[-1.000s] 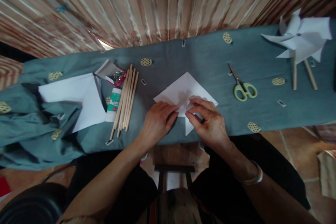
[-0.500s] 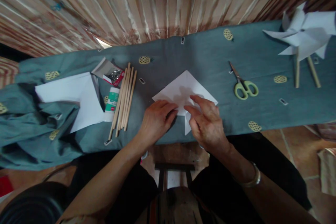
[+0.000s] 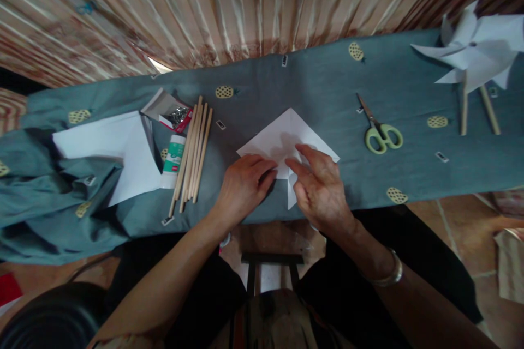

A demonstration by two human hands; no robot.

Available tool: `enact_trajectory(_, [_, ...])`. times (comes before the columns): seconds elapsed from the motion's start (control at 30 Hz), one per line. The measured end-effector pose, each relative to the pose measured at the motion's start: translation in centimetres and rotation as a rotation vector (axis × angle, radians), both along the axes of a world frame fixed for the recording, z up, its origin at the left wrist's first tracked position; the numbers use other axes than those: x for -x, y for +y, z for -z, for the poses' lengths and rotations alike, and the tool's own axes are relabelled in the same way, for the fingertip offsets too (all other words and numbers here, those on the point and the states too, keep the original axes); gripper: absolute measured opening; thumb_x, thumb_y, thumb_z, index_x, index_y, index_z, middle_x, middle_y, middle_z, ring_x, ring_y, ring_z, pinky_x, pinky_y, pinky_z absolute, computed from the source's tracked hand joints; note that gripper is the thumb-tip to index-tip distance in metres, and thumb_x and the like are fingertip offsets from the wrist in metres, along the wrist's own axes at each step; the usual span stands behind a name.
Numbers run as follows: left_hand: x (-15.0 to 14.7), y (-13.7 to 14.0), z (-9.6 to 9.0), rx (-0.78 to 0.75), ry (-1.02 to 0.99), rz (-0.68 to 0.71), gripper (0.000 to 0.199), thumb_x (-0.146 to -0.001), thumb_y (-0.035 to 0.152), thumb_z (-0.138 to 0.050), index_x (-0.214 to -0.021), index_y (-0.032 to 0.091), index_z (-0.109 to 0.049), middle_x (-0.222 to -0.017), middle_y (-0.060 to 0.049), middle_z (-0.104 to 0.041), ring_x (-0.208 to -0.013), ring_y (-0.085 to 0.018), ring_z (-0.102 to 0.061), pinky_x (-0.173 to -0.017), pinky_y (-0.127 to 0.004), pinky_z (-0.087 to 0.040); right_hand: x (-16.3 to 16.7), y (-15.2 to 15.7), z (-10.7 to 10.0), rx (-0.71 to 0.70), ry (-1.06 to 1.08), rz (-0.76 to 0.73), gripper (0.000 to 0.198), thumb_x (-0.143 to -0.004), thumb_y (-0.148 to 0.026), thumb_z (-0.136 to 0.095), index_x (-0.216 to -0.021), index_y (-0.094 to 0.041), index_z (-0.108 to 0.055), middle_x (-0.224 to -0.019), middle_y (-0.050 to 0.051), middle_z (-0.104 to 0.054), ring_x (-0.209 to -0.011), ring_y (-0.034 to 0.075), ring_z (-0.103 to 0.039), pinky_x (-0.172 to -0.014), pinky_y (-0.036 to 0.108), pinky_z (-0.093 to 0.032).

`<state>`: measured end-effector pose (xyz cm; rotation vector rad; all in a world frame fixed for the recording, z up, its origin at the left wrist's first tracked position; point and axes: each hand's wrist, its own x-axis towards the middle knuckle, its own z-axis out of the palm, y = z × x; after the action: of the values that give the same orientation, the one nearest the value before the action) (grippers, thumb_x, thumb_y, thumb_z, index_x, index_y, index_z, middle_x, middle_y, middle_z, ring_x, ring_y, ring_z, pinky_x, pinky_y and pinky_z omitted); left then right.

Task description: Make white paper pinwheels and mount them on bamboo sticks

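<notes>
Kept the folded white paper (image 3: 286, 131) at mid-tabletop (image 3: 319, 87) under the left hand (image 3: 244, 182), with fingers bent at its near edge, with grip unclear, loosened the right hand (image 3: 321, 185) from its earlier pinch, spread its fingers over the near-right part, left of the scissors (image 3: 381, 135).

And you're in what looks like a home, facing a long pleated curtain (image 3: 262, 8) in brownish stripes! Spread right in front of you, there's a blue-green cloth (image 3: 319, 92) dotted with yellow pineapples (image 3: 356, 52), very much household fabric. Glance below: brown floor tiles (image 3: 462, 245). Ordinary scissors (image 3: 383, 133) and white-and-green glue (image 3: 173, 155) add to your domestic scene.
</notes>
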<state>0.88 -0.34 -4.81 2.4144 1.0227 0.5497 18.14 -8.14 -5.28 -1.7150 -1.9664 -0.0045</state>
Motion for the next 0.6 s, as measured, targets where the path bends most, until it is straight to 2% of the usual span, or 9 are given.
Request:
enact_trajectory(0.4, [0.0,0.09,-0.04,0.02,0.029,0.001,0.015,-0.094,0.023,-0.059,-0.098,0.017,-0.072,-0.087,-0.006,-0.07,-0.081,-0.018,-0.066,-0.076,-0.032,-0.055,-0.03,0.54,0.18,0.03,-0.028,-0.002,0.037,-0.089,-0.007,-0.049,-0.121,-0.015,-0.065,-0.141,0.017,-0.056,-0.129,0.031,-0.052,-0.105,0.048,-0.045])
enact_trajectory(0.6, [0.02,0.14,-0.11,0.024,0.036,0.006,0.017,-0.095,0.023,-0.057,-0.098,0.016,-0.072,-0.088,-0.007,-0.07,-0.082,-0.019,-0.066,-0.076,-0.033,-0.055,0.12,0.54,0.13,0.062,-0.11,0.003,0.036,-0.091,-0.01,-0.048,-0.123,-0.015,-0.064,-0.142,0.017,-0.057,-0.13,0.031,-0.051,-0.102,0.047,-0.046])
